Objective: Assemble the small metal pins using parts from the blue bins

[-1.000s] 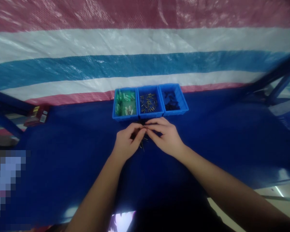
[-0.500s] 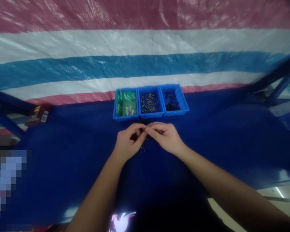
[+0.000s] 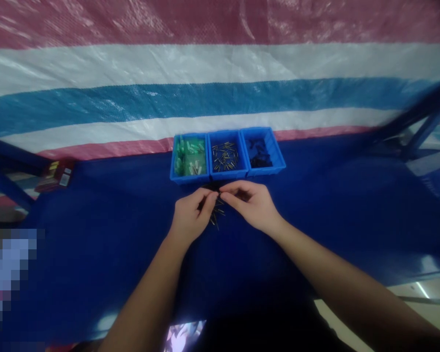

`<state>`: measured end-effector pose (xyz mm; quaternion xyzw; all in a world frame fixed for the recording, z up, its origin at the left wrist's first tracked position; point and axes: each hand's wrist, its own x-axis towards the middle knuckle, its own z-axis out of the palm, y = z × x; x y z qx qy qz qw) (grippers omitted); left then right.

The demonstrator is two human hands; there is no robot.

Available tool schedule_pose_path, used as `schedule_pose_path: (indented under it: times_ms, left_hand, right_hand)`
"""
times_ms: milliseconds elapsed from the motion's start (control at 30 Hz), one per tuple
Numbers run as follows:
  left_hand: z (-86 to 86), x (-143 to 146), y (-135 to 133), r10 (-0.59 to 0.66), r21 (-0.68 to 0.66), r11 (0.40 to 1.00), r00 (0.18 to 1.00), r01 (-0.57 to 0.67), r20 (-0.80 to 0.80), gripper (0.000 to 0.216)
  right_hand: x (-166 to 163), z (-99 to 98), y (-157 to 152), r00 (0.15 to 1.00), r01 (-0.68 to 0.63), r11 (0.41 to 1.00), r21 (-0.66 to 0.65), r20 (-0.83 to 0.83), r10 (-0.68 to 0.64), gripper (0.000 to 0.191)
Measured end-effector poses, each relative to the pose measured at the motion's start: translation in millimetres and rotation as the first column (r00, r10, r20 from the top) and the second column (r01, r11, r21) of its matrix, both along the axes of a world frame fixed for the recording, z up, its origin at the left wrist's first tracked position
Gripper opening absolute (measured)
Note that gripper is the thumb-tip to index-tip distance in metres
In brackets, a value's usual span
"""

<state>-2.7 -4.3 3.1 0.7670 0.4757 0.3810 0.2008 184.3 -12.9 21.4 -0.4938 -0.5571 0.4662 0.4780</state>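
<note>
My left hand (image 3: 190, 217) and my right hand (image 3: 251, 203) meet fingertip to fingertip over the blue table cloth (image 3: 95, 244), just in front of three small blue bins. Both hands pinch something small between thumb and forefinger; it is too small to name. Under and between the fingertips lies a little heap of thin metal pins (image 3: 216, 215). The left bin (image 3: 189, 159) holds green and pale parts, the middle bin (image 3: 225, 156) holds gold-tipped pins, and the right bin (image 3: 262, 152) holds dark parts.
A striped red, white and blue tarp (image 3: 220, 88) hangs behind the table. A small red box (image 3: 56, 176) lies at the far left edge of the cloth. Blue metal frame bars (image 3: 421, 122) stand at the right.
The fingertips have shifted slightly and more of the pin heap shows below them. Both hands stay in the same spot in front of the bins.
</note>
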Motion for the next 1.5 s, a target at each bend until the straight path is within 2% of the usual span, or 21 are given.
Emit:
schedule_pose_path:
  times_ms: [300, 567, 900, 1067, 1167, 1267, 1367, 1500]
  left_hand:
    - [2.3, 2, -1, -0.003, -0.001, 1.0, 0.998, 0.003, 0.068, 0.012]
    - [0.5, -1, 1, -0.024, -0.017, 1.0, 0.999, 0.025, 0.026, 0.024]
    - [0.0, 0, 0, 0.015, -0.045, 0.999, 1.0, -0.014, 0.019, 0.026]
    - [-0.9, 0, 1, 0.015, -0.026, 1.0, 1.0, -0.014, 0.012, 0.025]
    - [-1.6, 0, 1, 0.012, -0.021, 1.0, 1.0, -0.012, 0.007, 0.024]
    - [-1.8, 0, 1, 0.009, -0.033, 0.999, 1.0, -0.009, 0.003, 0.023]
    - [-1.9, 0, 1, 0.008, -0.037, 0.999, 1.0, -0.008, -0.003, 0.023]
    - [-2.4, -1, 1, 0.004, -0.037, 0.999, 1.0, -0.004, -0.003, 0.022]
  right_hand:
    - [0, 0.1, 2, 0.996, 0.0, 0.998, -0.057, -0.09, -0.005, 0.016]
    - [1, 0.0, 3, 0.981, -0.05, 0.982, -0.184, -0.194, 0.013, 0.024]
    - [6, -6.0, 12, 0.889, 0.193, 0.947, -0.258, -0.363, -0.28, 0.025]
    - [8, -8.3, 13, 0.893, 0.176, 0.955, -0.239, -0.37, -0.257, 0.032]
    - [7, -7.8, 12, 0.903, 0.155, 0.961, -0.23, -0.36, -0.232, 0.03]
    - [7, -8.8, 11, 0.94, 0.145, 0.969, -0.2, -0.276, -0.198, 0.019]
    - [6, -11.1, 9, 0.994, 0.107, 0.992, -0.074, -0.006, -0.108, 0.014]
    - [5, -13.0, 4, 0.932, -0.055, 0.989, 0.139, 0.363, 0.0, 0.031]
